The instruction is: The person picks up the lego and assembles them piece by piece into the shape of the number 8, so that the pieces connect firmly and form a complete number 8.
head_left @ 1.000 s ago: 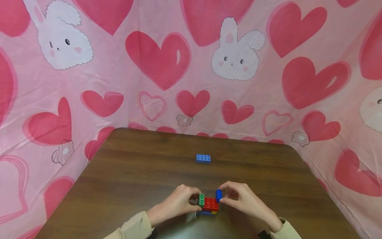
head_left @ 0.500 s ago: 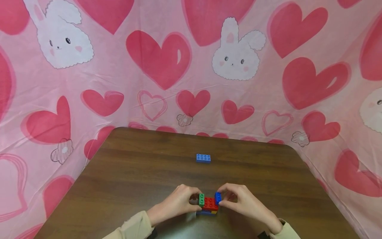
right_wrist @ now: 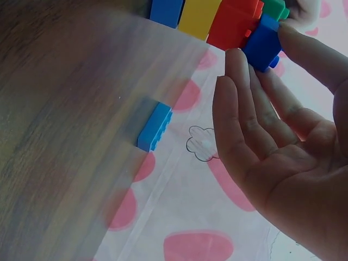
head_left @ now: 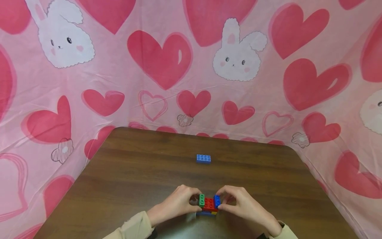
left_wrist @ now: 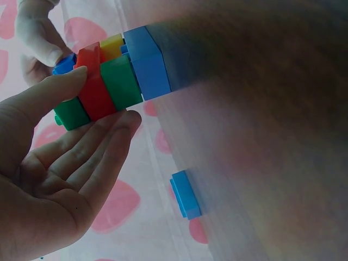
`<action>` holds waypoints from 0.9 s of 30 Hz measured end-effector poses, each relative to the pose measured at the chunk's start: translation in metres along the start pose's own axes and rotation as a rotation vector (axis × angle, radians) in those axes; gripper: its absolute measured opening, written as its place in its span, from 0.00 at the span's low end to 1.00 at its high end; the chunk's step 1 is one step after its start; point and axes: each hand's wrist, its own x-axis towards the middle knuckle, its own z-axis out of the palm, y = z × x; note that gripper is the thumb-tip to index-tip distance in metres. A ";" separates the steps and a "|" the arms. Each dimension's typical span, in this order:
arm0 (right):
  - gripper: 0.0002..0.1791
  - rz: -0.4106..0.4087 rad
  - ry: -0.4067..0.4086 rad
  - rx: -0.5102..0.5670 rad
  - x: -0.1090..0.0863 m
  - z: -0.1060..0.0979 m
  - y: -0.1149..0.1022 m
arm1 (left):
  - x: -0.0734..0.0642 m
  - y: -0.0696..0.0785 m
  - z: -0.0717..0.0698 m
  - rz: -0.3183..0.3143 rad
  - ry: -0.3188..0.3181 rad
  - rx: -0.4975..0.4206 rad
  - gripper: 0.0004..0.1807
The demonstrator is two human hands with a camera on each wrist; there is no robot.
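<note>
A stack of toy building bricks stands on the table before me. Its bottom is a blue brick (left_wrist: 149, 68), topped by a green brick (left_wrist: 120, 82) and a yellow brick (right_wrist: 198, 17) side by side. Across these lies a red brick (head_left: 209, 203), with a small green brick (head_left: 202, 200) on its left end. My left hand (head_left: 179, 200) grips the stack's left side, thumb in front and fingers behind. Between thumb and fingers, my right hand (head_left: 246, 203) pinches a small dark blue brick (right_wrist: 262, 44) at the red brick's right end. Whether its studs are fully joined I cannot tell.
Farther back on the brown wooden table (head_left: 143, 159) lies a loose blue brick (head_left: 203, 158), studs up. A pink cloth (head_left: 203, 73) printed with hearts and rabbits hangs behind the table and along its sides.
My right hand has moved slightly left and toward me, bringing the dark blue brick from above the stack's right edge onto the red brick's right end. The left hand stays put.
</note>
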 end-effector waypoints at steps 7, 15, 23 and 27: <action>0.13 0.005 0.011 -0.013 -0.001 0.002 -0.001 | -0.001 0.000 0.000 0.015 0.013 0.014 0.17; 0.12 0.026 0.020 0.018 0.000 0.003 -0.001 | 0.000 0.000 0.000 0.011 0.005 -0.006 0.16; 0.13 0.041 0.008 0.029 0.000 0.001 0.002 | 0.001 -0.002 0.001 0.013 0.010 -0.002 0.17; 0.13 0.025 0.004 0.036 0.001 0.000 0.004 | 0.001 -0.003 0.000 0.017 0.015 0.008 0.17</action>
